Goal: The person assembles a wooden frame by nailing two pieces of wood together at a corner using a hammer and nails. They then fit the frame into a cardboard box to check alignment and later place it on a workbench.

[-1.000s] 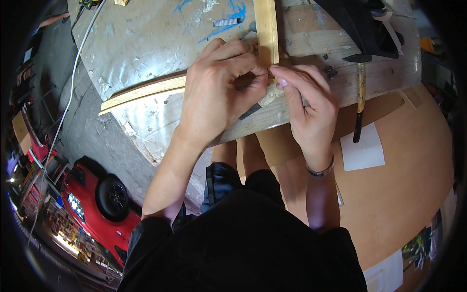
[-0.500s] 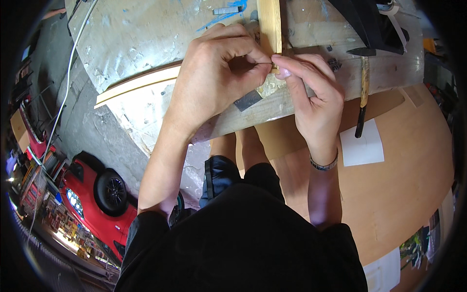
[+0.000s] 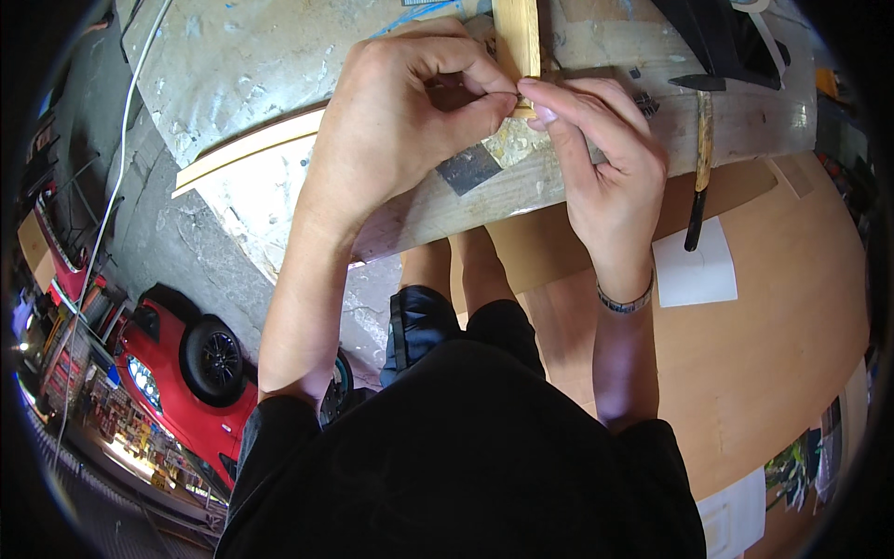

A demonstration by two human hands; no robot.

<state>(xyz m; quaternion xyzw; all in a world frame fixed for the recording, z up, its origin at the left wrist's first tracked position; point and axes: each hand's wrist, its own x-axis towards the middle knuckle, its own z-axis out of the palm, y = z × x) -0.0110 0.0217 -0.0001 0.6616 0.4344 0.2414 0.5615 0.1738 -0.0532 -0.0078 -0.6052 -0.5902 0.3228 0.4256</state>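
Note:
My left hand is closed in a pinch, thumb and forefinger meeting near the near end of a wooden strip. Facing it, my right hand also pinches at that end, its fingertips almost touching the left ones. Whatever small thing lies between the fingertips is too small and covered to make out. The strip runs away from me across the worn workbench. Just below my left fingers lies a dark flat square piece. Thin pale wooden strips extend leftward from under my left forearm.
Right of my right hand, a hammer overhangs the bench's near edge. Behind it stands a black angular object. A white sheet lies on a large brown panel below. A red car is at the far left.
The bench and things on it sit slightly higher in the picture. Both hands keep their pinch at the strip's end; the left hand has shifted a little to the left.

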